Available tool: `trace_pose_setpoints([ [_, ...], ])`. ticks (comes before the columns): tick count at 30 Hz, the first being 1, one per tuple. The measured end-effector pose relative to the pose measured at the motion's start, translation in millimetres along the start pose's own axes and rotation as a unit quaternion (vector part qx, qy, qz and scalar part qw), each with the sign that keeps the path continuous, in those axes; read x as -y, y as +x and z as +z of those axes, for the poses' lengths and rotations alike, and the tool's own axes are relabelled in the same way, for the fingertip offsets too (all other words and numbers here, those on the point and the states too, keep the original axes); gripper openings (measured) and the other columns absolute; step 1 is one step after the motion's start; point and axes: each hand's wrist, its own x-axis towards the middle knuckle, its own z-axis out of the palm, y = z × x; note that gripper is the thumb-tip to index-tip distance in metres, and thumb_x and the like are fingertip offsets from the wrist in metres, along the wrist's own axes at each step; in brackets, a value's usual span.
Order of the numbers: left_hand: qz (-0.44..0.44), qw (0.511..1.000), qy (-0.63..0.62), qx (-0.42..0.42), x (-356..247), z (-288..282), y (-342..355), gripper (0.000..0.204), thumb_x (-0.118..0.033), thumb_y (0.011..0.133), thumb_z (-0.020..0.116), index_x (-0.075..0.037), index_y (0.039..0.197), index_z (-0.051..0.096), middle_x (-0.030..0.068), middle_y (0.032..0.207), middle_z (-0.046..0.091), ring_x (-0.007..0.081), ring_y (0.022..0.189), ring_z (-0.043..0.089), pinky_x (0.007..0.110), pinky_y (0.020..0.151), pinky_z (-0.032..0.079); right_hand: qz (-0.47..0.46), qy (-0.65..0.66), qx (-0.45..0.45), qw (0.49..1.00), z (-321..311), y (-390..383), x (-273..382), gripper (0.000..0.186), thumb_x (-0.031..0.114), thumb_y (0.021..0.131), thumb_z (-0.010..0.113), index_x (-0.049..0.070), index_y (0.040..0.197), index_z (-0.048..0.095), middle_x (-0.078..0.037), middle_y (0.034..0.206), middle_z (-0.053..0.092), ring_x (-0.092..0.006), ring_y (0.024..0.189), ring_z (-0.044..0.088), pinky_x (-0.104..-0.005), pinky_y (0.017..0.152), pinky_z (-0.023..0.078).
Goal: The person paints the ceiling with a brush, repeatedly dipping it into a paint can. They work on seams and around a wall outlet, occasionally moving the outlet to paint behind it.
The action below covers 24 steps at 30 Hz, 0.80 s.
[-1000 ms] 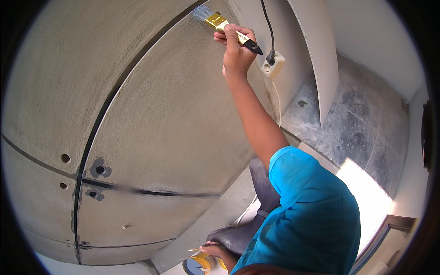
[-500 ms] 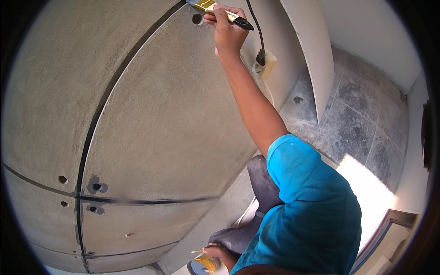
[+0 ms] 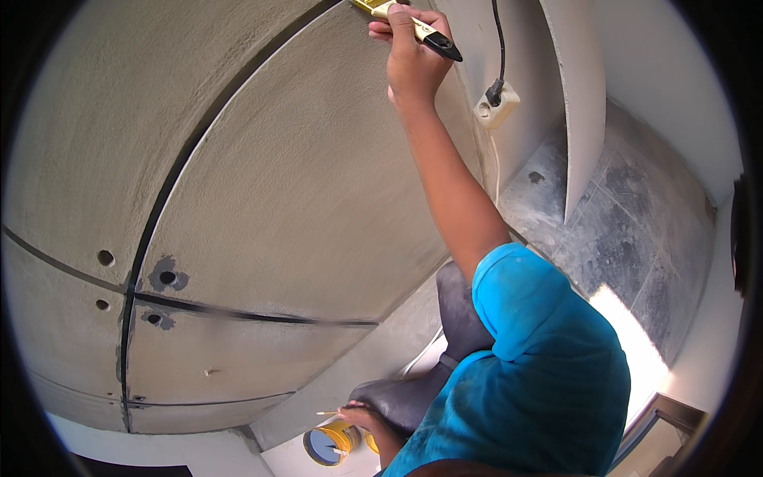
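Note:
My right hand [image 3: 413, 63] is raised at the top, fingers closed round a cream paintbrush [image 3: 429, 37] with black handle tip and yellow ferrule; its bristles are out of view at the grey wall [image 3: 262, 175], near a dark groove [image 3: 171, 183] dividing the wall. Low down, my left hand [image 3: 358, 417] is closed on a thin light stick [image 3: 327, 413], beside my dark-clad leg. Just below it stands a yellow bucket [image 3: 342, 436] with grey-blue contents, partly overlapped by my arm.
A white power strip [image 3: 497, 110] with a black plug hangs right of my raised arm, beside a pale upright panel [image 3: 580, 119]. A dusty tiled surface [image 3: 628, 222] with bright sunlight lies right. The wall has several round holes [image 3: 104, 258] at left.
My right hand and brush rose toward the upper edge, then shifted slightly right in the view. The view has moved, with wall and bucket shifting. Both hands keep their holds.

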Motion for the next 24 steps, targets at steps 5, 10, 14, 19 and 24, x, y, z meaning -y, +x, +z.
trace_pose_setpoints([
  [5,0.007,1.0,-0.002,-0.013,-5,3,-16,0.032,-0.037,0.102,0.039,-0.006,0.098,0.047,0.0064,0.072,0.053,0.0171,0.051,0.05,0.032,0.042,0.038,-0.042,-0.007,0.067,0.997,37,-80,16,0.021,0.02,0.101,0.065,0.0,0.1,0.058,-0.014,0.084,0.071,-0.0186,0.078,0.076,-0.0284,0.066,0.065],
  [10,0.003,1.0,-0.027,0.013,-10,2,-19,0.032,-0.038,0.104,0.036,-0.008,0.095,0.043,0.0068,0.072,0.053,0.0163,0.05,0.048,0.03,0.041,0.039,-0.022,-0.007,0.119,0.993,71,-153,27,0.021,0.019,0.101,0.065,-0.001,0.101,0.056,-0.015,0.084,0.069,-0.0182,0.083,0.076,-0.0282,0.067,0.065],
  [14,-0.019,0.998,-0.046,0.045,-13,1,-30,0.032,-0.039,0.105,0.035,-0.009,0.094,0.042,0.0043,0.078,0.05,0.0153,0.057,0.045,0.031,0.05,0.038,-0.03,-0.024,0.148,0.988,99,-214,43,0.02,0.019,0.1,0.069,0.003,0.097,0.058,-0.007,0.077,0.068,-0.0128,0.073,0.072,-0.0258,0.058,0.058],
  [19,-0.021,0.998,-0.037,0.045,-15,1,-26,0.033,-0.038,0.105,0.034,-0.009,0.092,0.042,0.0042,0.075,0.049,0.015,0.056,0.044,0.031,0.05,0.038,-0.042,0.01,0.163,0.986,146,-296,66,0.021,0.02,0.097,0.072,0.003,0.095,0.06,-0.008,0.077,0.065,-0.0147,0.066,0.069,-0.0291,0.053,0.055],
  [24,-0.02,0.998,-0.053,0.042,-14,-4,-17,0.028,-0.035,0.103,0.037,-0.008,0.097,0.04,0.0063,0.072,0.052,0.015,0.05,0.047,0.03,0.042,0.039,-0.061,0.006,0.19,0.98,134,-271,68,0.026,0.026,0.094,0.076,0.005,0.088,0.064,-0.005,0.067,0.066,-0.0145,0.058,0.069,-0.0279,0.048,0.057],
])
